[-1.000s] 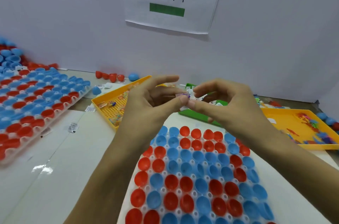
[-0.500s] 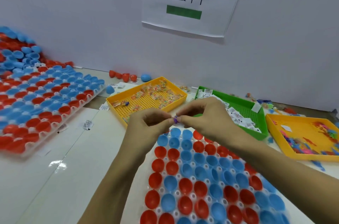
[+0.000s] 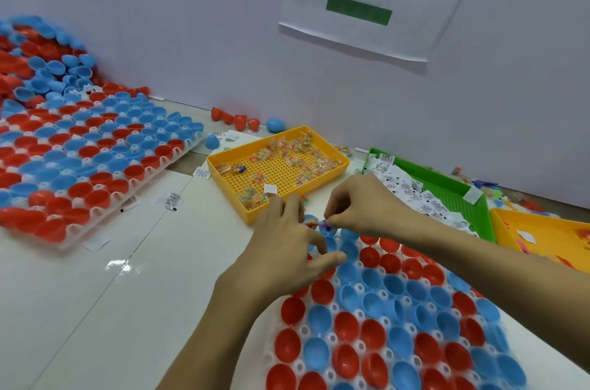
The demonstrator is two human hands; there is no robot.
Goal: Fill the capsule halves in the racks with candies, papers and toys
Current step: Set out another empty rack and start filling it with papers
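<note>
A white plastic rack of red and blue capsule halves [image 3: 399,325] lies nearest; behind it stand a yellow perforated candy tray [image 3: 277,169] and, rightward, a green perforated tray of paper slips [image 3: 447,188], then what seems a yellow toy tray [image 3: 542,236].

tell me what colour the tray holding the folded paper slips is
Green; the tray shows best in the head view, right of the yellow candy tray.

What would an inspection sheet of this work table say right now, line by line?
Surface: white table, glossy, with seams.
Job's things: near rack of red and blue capsule halves, mostly empty; far rack at left; yellow tray with wrapped candies; green tray with paper slips; second yellow tray with small toys.
Clutter: loose capsule halves by the wall, a heap at far left, stray slips.
Hands: right hand pinches a small purple item over the near rack's far edge; left hand open beside it.
Cables: nothing seen.
Surroundings: white wall, paper sign with a green bar.
</note>
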